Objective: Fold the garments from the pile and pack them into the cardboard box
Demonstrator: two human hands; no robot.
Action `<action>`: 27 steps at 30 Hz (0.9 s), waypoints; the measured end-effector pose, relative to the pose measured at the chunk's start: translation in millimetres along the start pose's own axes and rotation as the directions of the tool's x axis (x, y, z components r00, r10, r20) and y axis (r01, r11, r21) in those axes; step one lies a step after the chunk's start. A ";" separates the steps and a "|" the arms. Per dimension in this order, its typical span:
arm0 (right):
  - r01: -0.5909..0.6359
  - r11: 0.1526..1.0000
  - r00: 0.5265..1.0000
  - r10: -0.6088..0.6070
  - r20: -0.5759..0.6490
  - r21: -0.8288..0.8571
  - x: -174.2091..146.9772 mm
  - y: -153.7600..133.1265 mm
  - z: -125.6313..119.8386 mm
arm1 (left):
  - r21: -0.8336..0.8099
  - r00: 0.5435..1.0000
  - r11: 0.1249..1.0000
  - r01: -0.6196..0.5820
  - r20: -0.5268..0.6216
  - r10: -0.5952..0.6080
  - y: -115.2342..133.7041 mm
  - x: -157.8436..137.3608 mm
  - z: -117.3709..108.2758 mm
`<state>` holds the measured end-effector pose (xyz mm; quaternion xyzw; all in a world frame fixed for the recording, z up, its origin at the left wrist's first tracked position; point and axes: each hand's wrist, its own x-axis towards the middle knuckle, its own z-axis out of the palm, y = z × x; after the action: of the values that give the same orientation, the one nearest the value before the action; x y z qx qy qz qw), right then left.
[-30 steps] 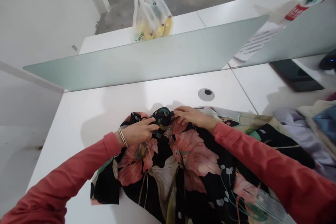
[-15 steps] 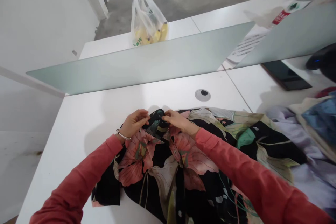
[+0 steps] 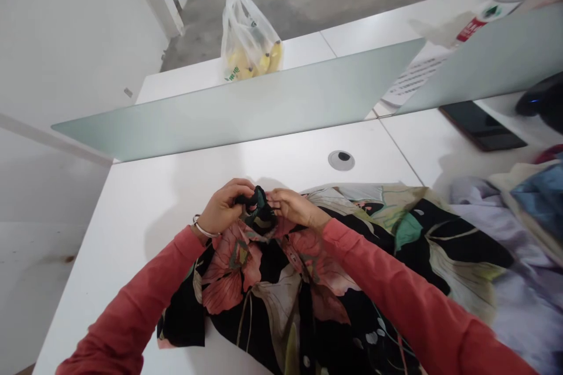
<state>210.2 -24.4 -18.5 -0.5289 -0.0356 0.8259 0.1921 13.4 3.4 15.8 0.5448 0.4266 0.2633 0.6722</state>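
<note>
A black garment printed with large pink flowers and pale leaves, looking like a shirt (image 3: 272, 281), is spread over the white table (image 3: 132, 234). My left hand (image 3: 225, 206) pinches the bunched fabric at the garment's far end, where a collar seems to be. Close beside it, my right hand (image 3: 292, 206) has its fingers closed at the other side of that bunched part; its fingertips are partly hidden. One short sleeve lies toward the lower left, below my left forearm.
A frosted divider (image 3: 246, 108) runs behind the garment. Beyond it stands a plastic bag (image 3: 250, 41) of bananas. On the right are a phone (image 3: 484, 126), a pile of lilac and blue clothes (image 3: 488, 217), and a paper sheet (image 3: 413, 79). A round cable-hole cover (image 3: 341, 160) sits in the tabletop.
My left hand has closed further around the collar fabric, which is now more bunched and turned. My right hand has shifted slightly, its fingers curled more. The view has moved a little.
</note>
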 end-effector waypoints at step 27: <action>-0.291 0.193 0.794 -0.497 -0.349 -0.937 9.0 -121.5 -48.6 | 0.627 0.898 0.695 0.351 -0.435 -0.062 -55.3 108.8 -1.2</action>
<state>284.0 84.0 -15.7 -0.7502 -0.5247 0.3819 -0.1267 60.4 78.3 -68.3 0.6410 0.6752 0.1063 0.3492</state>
